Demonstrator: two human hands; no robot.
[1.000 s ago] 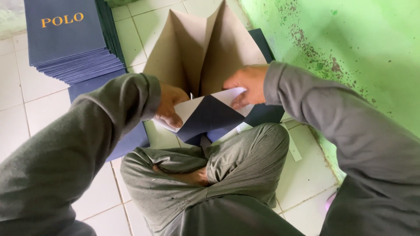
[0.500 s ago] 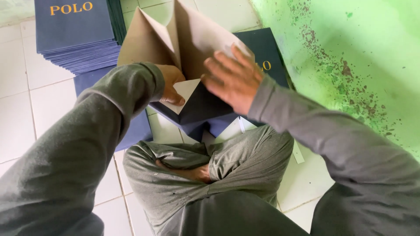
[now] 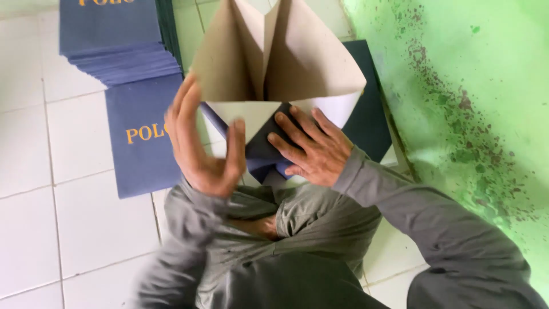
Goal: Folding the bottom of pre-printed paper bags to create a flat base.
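My right hand [image 3: 311, 150] lies flat, fingers spread, on the dark navy folded bottom of a half-formed paper bag [image 3: 269, 143], pressing it down just above my crossed legs [image 3: 297, 229]. It grips nothing — palm and fingers simply rest on the paper. The bag's two brown inner flaps [image 3: 274, 57] stand up and splay apart above my fingers, with white triangular folds showing either side of the navy part. My left hand [image 3: 200, 143] is raised beside the bag, open and blurred, palm turned inward, thumb near the white fold; I cannot tell whether it touches the paper, and it holds nothing. To my left, a fanned stack of flat navy bags [image 3: 114, 46] sits on the white tiled floor [image 3: 80, 217], with one flat navy bag bearing gold lettering [image 3: 140, 143] lying nearer me. Another dark bag [image 3: 366, 114] lies under the work, against the stained green wall [image 3: 469, 86].
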